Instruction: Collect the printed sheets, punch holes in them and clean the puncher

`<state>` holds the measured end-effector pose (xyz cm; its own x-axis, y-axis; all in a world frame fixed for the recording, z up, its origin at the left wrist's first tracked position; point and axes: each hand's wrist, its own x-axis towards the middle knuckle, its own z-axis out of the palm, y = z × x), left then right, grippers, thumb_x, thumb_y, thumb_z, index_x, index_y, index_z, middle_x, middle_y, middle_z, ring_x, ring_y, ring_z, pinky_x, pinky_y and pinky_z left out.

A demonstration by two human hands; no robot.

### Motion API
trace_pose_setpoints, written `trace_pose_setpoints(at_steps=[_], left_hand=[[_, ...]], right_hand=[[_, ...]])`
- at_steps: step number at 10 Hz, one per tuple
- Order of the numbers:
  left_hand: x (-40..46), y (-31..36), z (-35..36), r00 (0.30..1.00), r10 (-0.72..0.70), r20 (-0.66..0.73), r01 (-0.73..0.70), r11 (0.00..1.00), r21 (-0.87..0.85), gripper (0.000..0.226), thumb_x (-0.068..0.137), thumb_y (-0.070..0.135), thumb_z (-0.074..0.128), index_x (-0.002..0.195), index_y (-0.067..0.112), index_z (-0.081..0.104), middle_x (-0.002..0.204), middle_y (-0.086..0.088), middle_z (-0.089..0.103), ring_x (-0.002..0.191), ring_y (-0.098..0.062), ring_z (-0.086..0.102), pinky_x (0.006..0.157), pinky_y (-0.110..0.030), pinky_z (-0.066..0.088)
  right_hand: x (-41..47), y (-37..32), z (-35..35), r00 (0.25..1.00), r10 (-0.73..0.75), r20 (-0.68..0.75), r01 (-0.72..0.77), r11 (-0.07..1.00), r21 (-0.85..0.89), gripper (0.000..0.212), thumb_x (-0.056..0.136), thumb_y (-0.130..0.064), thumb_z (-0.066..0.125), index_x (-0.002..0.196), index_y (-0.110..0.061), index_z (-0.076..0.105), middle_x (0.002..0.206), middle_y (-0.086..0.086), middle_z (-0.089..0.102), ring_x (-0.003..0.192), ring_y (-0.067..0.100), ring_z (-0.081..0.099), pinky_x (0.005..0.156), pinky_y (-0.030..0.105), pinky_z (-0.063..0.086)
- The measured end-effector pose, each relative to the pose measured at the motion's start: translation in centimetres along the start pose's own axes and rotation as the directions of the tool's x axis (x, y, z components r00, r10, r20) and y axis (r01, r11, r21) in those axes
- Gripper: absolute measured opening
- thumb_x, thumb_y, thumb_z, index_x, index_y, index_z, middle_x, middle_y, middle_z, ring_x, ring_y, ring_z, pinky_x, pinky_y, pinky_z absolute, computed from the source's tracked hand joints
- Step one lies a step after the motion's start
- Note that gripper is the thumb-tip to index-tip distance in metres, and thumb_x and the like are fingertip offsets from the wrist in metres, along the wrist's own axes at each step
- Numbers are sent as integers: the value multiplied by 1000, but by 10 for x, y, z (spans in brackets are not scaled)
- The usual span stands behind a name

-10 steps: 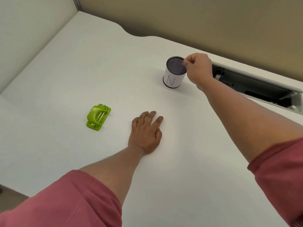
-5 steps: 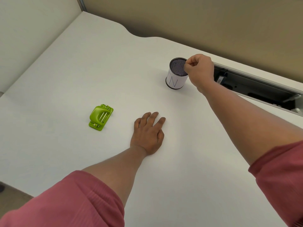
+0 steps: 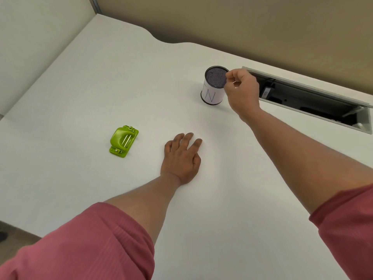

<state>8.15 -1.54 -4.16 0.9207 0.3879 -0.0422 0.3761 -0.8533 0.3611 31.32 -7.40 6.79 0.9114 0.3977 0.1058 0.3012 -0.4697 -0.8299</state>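
Right hand pinches the mesh cup's rim; left hand lies flat, fingers relaxed, on the counter near the green puncher.

A white desk spreads out before me, its far edge cut in a wavy curve. On it stands a mesh cup, upright, its white label marked with an N. Just right of the cup, an open cable tray is sunk into the desk. Tan wall behind, pale partition to the left.
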Motion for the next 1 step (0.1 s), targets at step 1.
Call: trace_pose_setpoints(at_steps=[1], left_hand=[[1,0,0,1000,-3,-8,3,1000,-11,53,94,34,37,146,32,49,160,-2,39,148,-30,26,116,-43,13]], right_hand=[[-19,5,-5,999,-49,-17,48,998,-31,11,84,-23,59,91,-28,66,90,-14,66,83,5,56,79,28,51]])
